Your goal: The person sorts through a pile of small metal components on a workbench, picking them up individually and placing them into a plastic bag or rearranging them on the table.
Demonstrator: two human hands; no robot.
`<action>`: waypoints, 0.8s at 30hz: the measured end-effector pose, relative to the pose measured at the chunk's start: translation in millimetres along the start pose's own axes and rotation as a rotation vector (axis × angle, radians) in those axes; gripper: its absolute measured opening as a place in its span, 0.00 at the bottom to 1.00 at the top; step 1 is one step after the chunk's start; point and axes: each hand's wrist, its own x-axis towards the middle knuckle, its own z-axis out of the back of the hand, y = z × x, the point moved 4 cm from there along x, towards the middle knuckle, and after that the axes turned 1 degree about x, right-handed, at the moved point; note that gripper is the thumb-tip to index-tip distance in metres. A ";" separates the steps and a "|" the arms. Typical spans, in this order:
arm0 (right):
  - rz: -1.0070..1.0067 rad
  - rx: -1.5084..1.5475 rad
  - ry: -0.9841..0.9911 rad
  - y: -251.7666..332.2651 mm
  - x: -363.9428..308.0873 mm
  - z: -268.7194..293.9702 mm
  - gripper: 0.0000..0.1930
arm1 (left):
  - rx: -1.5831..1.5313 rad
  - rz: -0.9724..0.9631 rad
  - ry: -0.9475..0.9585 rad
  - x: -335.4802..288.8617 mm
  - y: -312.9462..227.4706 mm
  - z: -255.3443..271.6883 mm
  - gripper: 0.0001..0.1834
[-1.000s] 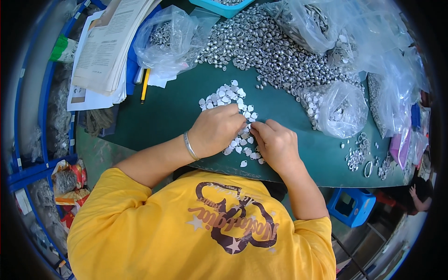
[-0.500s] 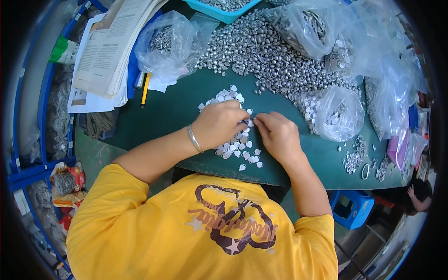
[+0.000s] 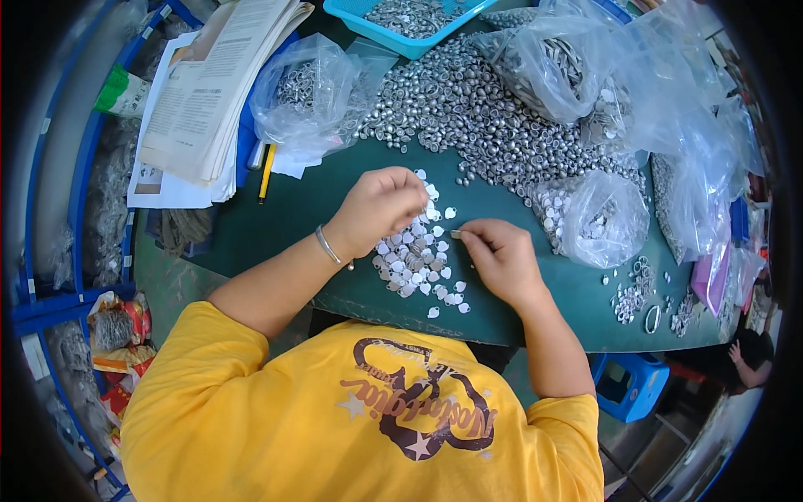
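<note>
On the green table in front of me lies a pile of small, pale silver, heart-shaped metal pieces [image 3: 410, 263]. Over the pile's upper left side is my left hand [image 3: 381, 209], its fingers curled closed; whatever they hold is too small or hidden to make out. To the right of the pile my right hand [image 3: 506, 259] pinches a small metal piece [image 3: 456, 234] between thumb and forefinger, the piece's end sticking out to the left. A gap separates my two hands. Part of the pile is hidden under my left hand.
A wide heap of rounded silver metal pieces [image 3: 452, 96] covers the table's far side, below a blue basket [image 3: 401, 38]. Clear plastic bags [image 3: 606, 222] of parts stand right. Papers [image 3: 196, 109] and a yellow pen [image 3: 267, 173] lie left. A blue stool [image 3: 629, 385] stands below the right edge.
My hands have moved apart: the left has shifted slightly left, the right slightly down and right. More of the pile now shows between them. The whole view has shifted slightly.
</note>
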 end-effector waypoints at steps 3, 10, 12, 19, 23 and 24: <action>-0.882 1.480 0.032 -24.1 -3.3 -2.9 0.03 | 0.705 -0.414 -0.042 -4.0 -7.3 -8.9 0.04; -0.189 -0.152 0.175 2.0 22.6 -11.8 0.05 | 0.912 -0.631 -0.073 -0.8 -11.4 -23.4 0.04; -0.151 -0.177 0.177 3.4 23.9 -10.7 0.06 | 0.808 -0.489 -0.180 -1.6 -18.8 -12.1 0.04; -0.736 1.514 0.279 -37.0 18.4 -6.2 0.07 | 0.963 -0.495 -0.201 -12.7 -20.7 9.1 0.05; -0.374 0.500 0.133 -8.1 31.5 -26.4 0.07 | 1.259 -0.582 -0.147 -12.0 -4.4 -2.2 0.08; -0.115 0.221 0.136 -3.9 33.7 -29.5 0.07 | 1.320 -0.575 -0.180 -10.3 -1.6 -3.8 0.08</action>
